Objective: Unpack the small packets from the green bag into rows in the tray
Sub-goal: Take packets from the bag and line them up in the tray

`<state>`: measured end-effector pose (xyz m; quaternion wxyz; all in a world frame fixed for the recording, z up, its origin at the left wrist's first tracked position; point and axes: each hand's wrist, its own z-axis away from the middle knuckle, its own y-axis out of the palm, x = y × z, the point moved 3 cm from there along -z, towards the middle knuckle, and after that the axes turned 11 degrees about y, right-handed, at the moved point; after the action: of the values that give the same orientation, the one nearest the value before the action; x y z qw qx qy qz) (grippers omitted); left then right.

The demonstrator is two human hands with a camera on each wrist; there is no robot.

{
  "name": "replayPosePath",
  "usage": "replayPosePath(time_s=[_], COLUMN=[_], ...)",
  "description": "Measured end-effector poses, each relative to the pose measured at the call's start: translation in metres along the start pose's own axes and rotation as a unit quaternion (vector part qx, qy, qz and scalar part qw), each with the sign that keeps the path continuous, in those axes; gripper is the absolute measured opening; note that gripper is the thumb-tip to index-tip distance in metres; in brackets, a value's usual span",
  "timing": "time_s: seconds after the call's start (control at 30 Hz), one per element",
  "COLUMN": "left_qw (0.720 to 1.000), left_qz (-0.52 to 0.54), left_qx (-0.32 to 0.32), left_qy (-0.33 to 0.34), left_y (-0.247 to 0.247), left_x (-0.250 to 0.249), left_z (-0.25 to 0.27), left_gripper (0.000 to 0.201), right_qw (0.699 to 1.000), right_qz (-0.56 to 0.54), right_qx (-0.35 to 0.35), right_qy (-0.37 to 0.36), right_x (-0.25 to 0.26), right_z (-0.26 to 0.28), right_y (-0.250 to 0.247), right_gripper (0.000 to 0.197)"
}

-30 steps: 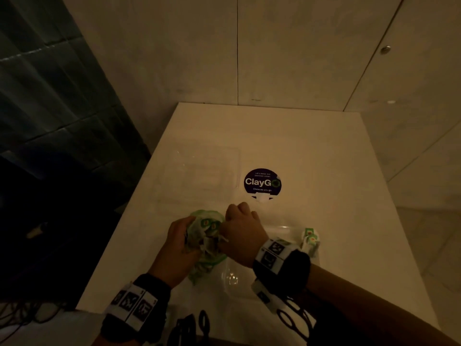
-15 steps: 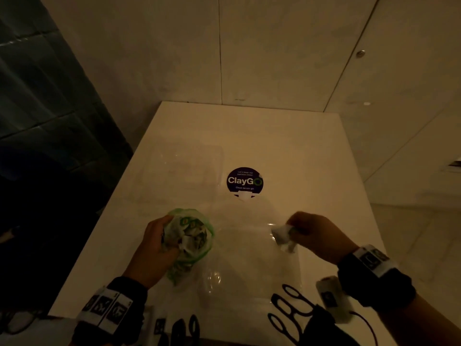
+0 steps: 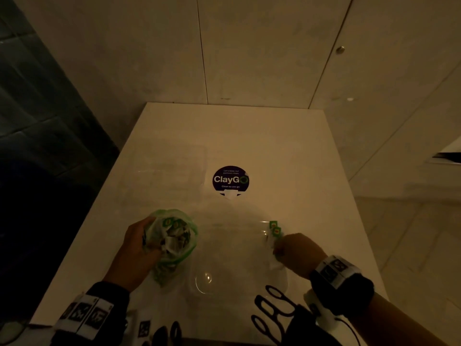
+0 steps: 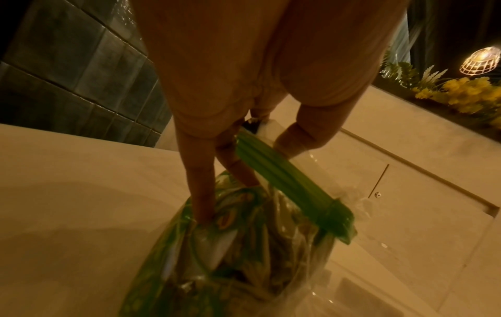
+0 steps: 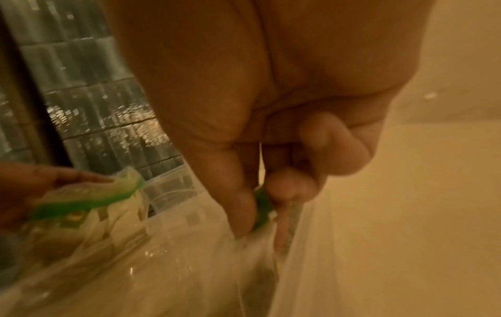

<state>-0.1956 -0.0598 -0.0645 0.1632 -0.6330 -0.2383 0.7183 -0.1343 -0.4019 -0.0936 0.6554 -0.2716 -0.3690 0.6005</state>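
The green-rimmed clear bag point(image 3: 174, 236) stands open on the white table, full of small packets point(image 4: 244, 246). My left hand point(image 3: 149, 243) grips its rim on the left side; in the left wrist view the fingers point(image 4: 200, 193) curl over the green zip strip point(image 4: 284, 182). The clear tray point(image 3: 237, 275) lies just right of the bag. My right hand point(image 3: 277, 248) pinches a small white and green packet point(image 5: 261, 212) down at the tray's right edge. Two packets with green labels point(image 3: 274, 228) lie in the tray just beyond that hand.
A second clear tray or lid point(image 3: 169, 171) lies further back on the left. A round dark ClayGo sticker point(image 3: 230, 179) marks the table's middle. Black looped handles point(image 3: 272, 308) lie at the near edge. Walls close the table's far and left sides.
My right hand left the bag's mouth with a packet, carried it right, and now holds it low at the tray's right edge. The left hand kept its hold on the bag.
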Motion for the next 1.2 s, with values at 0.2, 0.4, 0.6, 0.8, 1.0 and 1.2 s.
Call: replayPosePath(time_s=[0.2, 0.4, 0.6, 0.8, 1.0, 1.2], left_qw=[1.000, 1.000, 1.000, 1.000, 1.000, 1.000], left_qz=[-0.014, -0.017, -0.018, -0.002, 0.000, -0.003], left_qx=[0.002, 0.005, 0.007, 0.009, 0.010, 0.006], left_qy=[0.000, 0.001, 0.002, -0.006, -0.009, -0.008], left_y=[0.000, 0.001, -0.001, -0.002, -0.002, -0.006], left_x=[-0.003, -0.006, -0.002, -0.003, -0.004, -0.002], left_z=[0.001, 0.002, 0.004, 0.004, 0.003, 0.003], left_gripper=[0.066, 0.065, 0.067, 0.065, 0.066, 0.064], right_qw=[0.994, 0.993, 0.989, 0.983, 0.976, 0.972], right_qz=[0.048, 0.029, -0.028, -0.006, 0.058, 0.090], right_qx=[-0.096, -0.113, -0.142, -0.182, -0.204, -0.213], right_qy=[0.001, 0.009, 0.015, 0.010, 0.053, 0.031], right_x=[0.006, 0.005, 0.000, -0.002, 0.002, 0.002], right_z=[-0.013, -0.020, -0.018, -0.006, -0.012, -0.015], right_y=[-0.005, -0.008, -0.010, -0.003, 0.004, 0.005], right_gripper=[0.025, 0.028, 0.024, 0.040, 0.065, 0.055])
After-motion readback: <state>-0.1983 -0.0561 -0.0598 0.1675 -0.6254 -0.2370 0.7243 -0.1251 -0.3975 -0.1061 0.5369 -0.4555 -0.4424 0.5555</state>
